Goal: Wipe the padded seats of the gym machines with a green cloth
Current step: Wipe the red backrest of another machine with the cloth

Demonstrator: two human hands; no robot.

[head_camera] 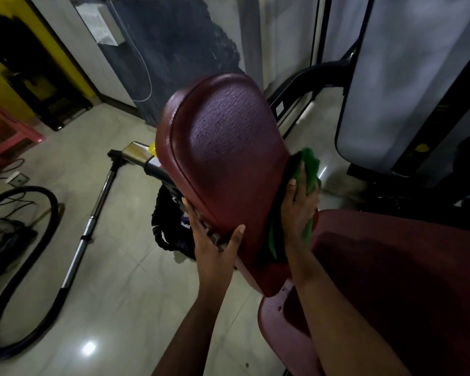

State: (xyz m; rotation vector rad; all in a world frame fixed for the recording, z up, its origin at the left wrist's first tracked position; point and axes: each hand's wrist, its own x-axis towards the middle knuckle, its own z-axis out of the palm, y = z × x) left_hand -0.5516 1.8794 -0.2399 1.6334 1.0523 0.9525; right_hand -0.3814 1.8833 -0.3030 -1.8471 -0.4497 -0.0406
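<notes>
A dark red padded back pad [228, 164] of a gym machine stands tilted in the middle of the view. My left hand [215, 248] holds its lower left edge, thumb on the front and fingers behind. My right hand [299, 210] presses a green cloth [310, 169] against the pad's right edge, fingers curled over the cloth. Part of the cloth hangs below the hand. A second dark red padded seat [404, 280] lies lower right, under my right forearm.
A vacuum wand [92, 221] and its black hose [25, 308] lie on the tiled floor at left. A black bag [168, 223] sits behind the pad. A pink stool [8, 131] stands far left. The machine's black frame and white panels [407, 77] rise at right.
</notes>
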